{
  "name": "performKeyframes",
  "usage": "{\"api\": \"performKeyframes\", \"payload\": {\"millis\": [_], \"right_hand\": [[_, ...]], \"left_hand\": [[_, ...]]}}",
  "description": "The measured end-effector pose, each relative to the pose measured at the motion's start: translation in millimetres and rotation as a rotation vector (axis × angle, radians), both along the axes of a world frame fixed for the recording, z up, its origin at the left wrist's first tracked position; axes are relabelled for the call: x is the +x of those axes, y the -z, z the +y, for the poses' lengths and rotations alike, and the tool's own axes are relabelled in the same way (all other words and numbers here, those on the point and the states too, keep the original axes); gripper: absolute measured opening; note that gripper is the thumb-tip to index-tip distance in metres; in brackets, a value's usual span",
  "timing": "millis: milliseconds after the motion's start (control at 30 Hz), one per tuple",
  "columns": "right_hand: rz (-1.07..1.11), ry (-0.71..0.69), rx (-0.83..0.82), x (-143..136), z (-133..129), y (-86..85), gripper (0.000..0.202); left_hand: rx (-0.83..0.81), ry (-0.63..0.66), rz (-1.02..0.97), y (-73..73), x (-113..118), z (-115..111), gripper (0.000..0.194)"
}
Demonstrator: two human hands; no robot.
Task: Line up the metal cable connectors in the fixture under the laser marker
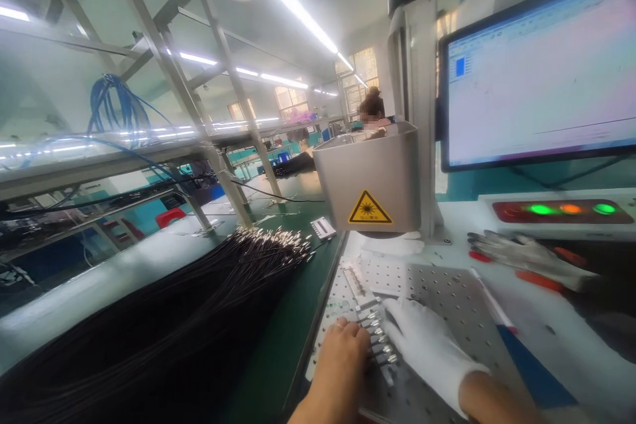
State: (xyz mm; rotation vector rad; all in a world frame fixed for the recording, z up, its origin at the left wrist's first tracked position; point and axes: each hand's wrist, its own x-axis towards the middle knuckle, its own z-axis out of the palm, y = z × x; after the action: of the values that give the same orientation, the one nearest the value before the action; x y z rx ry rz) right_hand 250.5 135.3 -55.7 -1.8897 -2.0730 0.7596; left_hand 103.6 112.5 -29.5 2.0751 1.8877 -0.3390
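My bare left hand (342, 351) rests on the perforated metal plate, its fingers curled over the black cables at the left of a row of metal cable ends (381, 338). Several of these silvery ends lie side by side in a small metal fixture (368, 305). On the other side of the row is my right hand (427, 344) in a white glove, its fingers stretched out beside the ends. The fingertips of both hands are partly hidden. Left of the plate, a thick bundle of black cables (199, 298) with bright metal tips lies on the green mat.
Above the plate (447, 285) hangs a grey machine head (368, 179) with a yellow laser warning label. A monitor (541, 73), a lit button panel (566, 209) and grey-red gloves (531, 255) are at the right. Metal shelving (163, 79) stands left; a person (372, 109) sits behind.
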Motion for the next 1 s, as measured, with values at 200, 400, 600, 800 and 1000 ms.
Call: {"api": "performKeyframes", "payload": {"millis": [200,400,600,800,1000], "right_hand": [[0.028,-0.003,0.033,0,4,18.7,0.038],[0.035,0.003,0.020,-1,7,19.7,0.042],[0.027,0.013,0.001,-5,8,22.5,0.044],[0.009,-0.008,-0.009,-6,11,24.7,0.047],[0.034,-0.003,-0.014,-8,10,24.0,0.046]], "left_hand": [[-0.011,0.000,-0.023,0.3,3,5,0.043],[-0.005,0.076,-0.046,0.1,-1,3,0.044],[-0.010,0.138,-0.086,12.6,-10,1,0.055],[0.008,0.181,-0.152,24.1,-16,1,0.063],[0.000,0.241,-0.189,30.1,-20,2,0.063]]}}
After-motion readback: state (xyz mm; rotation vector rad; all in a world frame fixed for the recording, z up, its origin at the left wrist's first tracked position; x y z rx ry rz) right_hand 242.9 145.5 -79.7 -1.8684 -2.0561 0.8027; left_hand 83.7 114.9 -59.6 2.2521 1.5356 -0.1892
